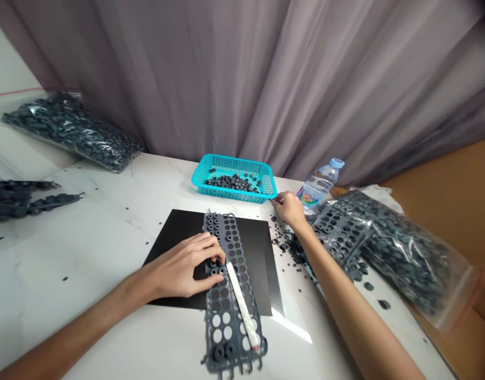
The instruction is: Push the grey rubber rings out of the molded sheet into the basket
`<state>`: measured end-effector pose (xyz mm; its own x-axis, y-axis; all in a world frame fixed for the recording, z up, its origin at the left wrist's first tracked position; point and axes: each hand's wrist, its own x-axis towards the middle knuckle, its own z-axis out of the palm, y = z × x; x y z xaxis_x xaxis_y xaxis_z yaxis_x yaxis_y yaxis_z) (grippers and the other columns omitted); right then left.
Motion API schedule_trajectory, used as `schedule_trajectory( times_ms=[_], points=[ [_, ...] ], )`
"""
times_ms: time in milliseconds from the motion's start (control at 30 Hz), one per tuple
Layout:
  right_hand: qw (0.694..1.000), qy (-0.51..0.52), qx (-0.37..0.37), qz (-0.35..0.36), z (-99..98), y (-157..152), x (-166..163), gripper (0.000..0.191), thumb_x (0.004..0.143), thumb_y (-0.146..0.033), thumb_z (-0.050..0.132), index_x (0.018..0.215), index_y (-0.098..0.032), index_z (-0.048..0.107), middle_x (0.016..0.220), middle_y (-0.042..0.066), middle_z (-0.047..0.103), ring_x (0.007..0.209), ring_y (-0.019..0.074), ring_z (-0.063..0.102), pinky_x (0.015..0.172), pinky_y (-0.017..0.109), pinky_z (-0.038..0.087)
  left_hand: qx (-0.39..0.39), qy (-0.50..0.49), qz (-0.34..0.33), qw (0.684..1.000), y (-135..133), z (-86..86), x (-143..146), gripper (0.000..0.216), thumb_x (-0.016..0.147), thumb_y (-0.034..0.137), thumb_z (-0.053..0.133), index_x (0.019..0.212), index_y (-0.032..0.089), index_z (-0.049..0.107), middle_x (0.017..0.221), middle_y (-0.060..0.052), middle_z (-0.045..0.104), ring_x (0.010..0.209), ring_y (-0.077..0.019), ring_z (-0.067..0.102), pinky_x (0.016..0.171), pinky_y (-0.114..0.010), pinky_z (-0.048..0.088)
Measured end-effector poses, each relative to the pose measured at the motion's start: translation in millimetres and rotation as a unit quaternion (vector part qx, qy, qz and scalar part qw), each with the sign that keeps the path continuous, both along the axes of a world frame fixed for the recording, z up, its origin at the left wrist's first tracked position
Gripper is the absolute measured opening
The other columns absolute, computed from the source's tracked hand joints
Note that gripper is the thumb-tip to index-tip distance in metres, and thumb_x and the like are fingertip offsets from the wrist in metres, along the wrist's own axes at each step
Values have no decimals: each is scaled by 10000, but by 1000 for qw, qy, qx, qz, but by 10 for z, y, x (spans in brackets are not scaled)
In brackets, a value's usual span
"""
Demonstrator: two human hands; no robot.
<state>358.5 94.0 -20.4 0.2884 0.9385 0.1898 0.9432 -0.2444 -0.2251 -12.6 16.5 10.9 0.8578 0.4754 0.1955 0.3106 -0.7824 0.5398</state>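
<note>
A dark grey rubber sheet (242, 295) with rows of round holes lies lengthwise on a black board (258, 237). Ring-shaped rubber pieces (213, 219) sit in some holes, mostly along its left rows. My left hand (187, 266) rests on the sheet's left side, thumb and curled fingers apart around several rings. A white stick (241, 306) with a reddish end lies along the sheet, right of those fingers. Beside the basket's right front corner, my right hand (290, 210) is closed. A thin dark red bit shows at its fingertips; the rest is hidden.
The turquoise basket (234, 198) holds many small dark pieces. A water bottle (319, 182) stands behind my right hand. Perforated rubber sheets (341, 227) and a full plastic bag (409, 258) lie right. Another bag (76, 129) and dark rubber scraps (20, 200) are left.
</note>
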Motion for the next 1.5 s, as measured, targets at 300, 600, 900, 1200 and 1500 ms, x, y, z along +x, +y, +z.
schedule_trajectory(
  times_ms=[300,600,900,1200,1500],
  points=[
    [998,28,-4,54,418,-271,-151,173,972,-246,645,1065,-132,736,1048,179,755,1048,305,685,868,354,485,22,16,34,999,14,-115,-65,385,944,418,752,1256,256,594,1325,-84,560,1257,-296,547,1102,-500,493],
    [886,330,-242,216,589,-1757,-1147,367,846,-347,868,955,-226,539,780,-21,656,684,169,617,607,268,448,24,-5,-7,1000,-160,-72,15,116,1084,238,564,1140,220,665,1145,-62,645,1130,-238,608,1046,-392,524],
    [870,352,-290,189,657,-1759,-1280,221,811,-85,751,889,-199,578,664,-57,599,592,123,556,533,232,411,-70,-10,-13,997,-187,-81,-24,221,1114,224,500,1240,239,681,1224,-52,657,1184,-227,629,1063,-377,511],
    [756,629,-77,162,362,-1601,-1032,327,1027,-474,666,903,-234,481,681,-39,663,415,124,630,403,220,496,-135,13,24,990,-162,1,30,101,1092,289,583,1140,247,660,1181,-10,632,1113,-201,648,998,-355,486],
    [793,576,-78,184,314,-1724,-1194,389,1013,-556,667,963,-173,712,914,60,730,777,200,797,721,295,654,-139,38,44,989,-184,26,43,148,1078,321,597,1184,252,674,1141,-18,624,1057,-201,658,951,-351,507]
  ],
)
